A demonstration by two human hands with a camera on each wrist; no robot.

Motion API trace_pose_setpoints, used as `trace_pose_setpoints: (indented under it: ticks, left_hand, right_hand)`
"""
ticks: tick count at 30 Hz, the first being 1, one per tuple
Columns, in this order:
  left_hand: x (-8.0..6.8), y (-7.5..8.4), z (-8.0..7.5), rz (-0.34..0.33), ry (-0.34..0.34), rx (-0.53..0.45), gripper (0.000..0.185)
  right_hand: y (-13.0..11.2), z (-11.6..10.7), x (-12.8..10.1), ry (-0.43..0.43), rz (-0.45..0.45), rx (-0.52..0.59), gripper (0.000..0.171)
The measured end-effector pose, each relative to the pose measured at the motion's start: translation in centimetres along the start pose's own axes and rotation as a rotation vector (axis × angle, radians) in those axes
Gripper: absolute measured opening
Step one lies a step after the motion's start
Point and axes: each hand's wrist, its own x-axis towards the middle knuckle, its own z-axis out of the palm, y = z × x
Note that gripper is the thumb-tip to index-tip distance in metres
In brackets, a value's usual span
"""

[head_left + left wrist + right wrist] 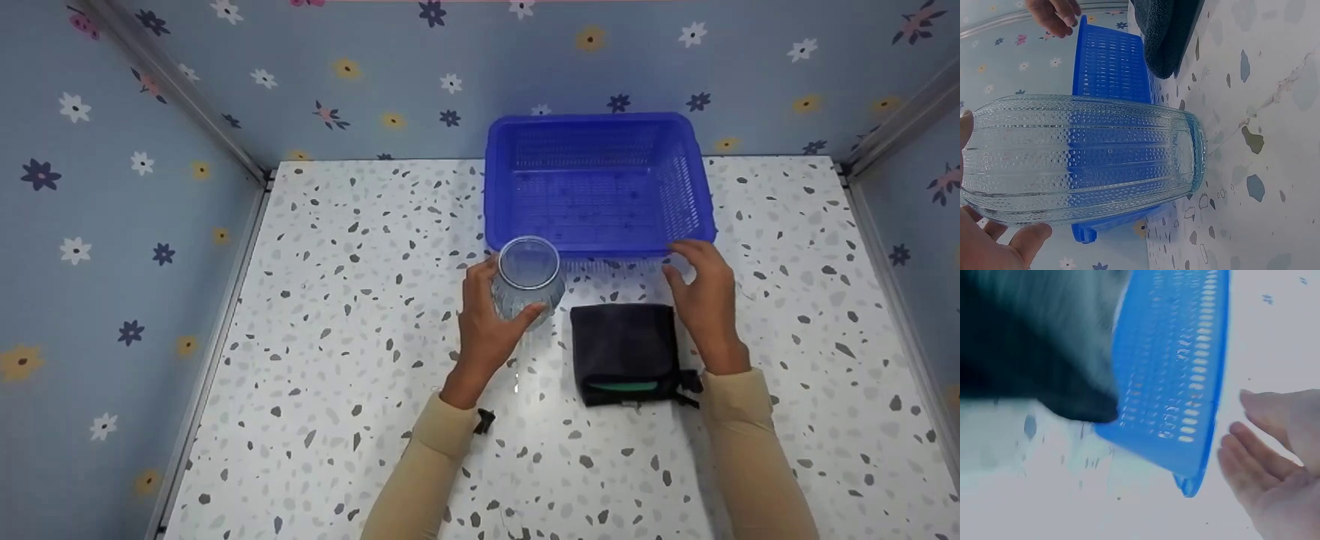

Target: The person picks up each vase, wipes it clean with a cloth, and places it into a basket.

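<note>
My left hand (486, 309) grips a clear ribbed glass jar (529, 292), thumb on the near side and fingers around the far side. In the left wrist view the jar (1100, 160) shows a dotted texture, its base end close to the table. My right hand (706, 304) is held at the front right corner of a blue plastic basket (600, 251), holding nothing. Thumb and fingers of that hand (1275, 467) stand apart beside the basket's rim in the right wrist view. Between the hands lies a dark, soft, folded item (624, 345) with a green patch and a strap.
The basket stands at the back of the speckled table (352, 315), against the flowered back panel (405, 75). A small black object (484, 421) lies beside my left sleeve. Flowered side panels with metal edges (217, 330) bound the table left and right.
</note>
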Motion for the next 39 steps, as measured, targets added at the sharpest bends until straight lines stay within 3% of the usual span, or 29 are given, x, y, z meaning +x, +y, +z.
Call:
trace_pose_setpoints:
  ticks: [6,11,17,24,32,39]
  left_hand:
    - [-0.1,-0.1,0.0,-0.013,-0.006,-0.016,0.080]
    - [0.0,0.0,0.0,-0.023,-0.009,-0.009,0.080]
    - [-0.1,-0.1,0.0,-0.024,-0.014,-0.006,0.079]
    - [-0.2,-0.1,0.0,-0.027,-0.010,-0.008,0.081]
    - [0.0,-0.1,0.0,-0.032,-0.019,-0.002,0.087]
    - [-0.4,-0.1,0.0,-0.061,-0.100,-0.024,0.106]
  right_hand:
    - [1.3,0.7,0.7,0.018,-0.088,-0.090,0.039]
    - [2.2,1.2,0.8,-0.013,-0.225,-0.162,0.045]
    - [3.0,1.7,0.9,-0.012,-0.333,-0.183,0.042]
    - [3.5,1.8,0.9,-0.009,-0.372,-0.193,0.032]
    - [3.5,1.7,1.2,0.013,-0.396,-0.219,0.030]
    - [3.7,2.0,1.3,0.054,-0.400,-0.215,0.028]
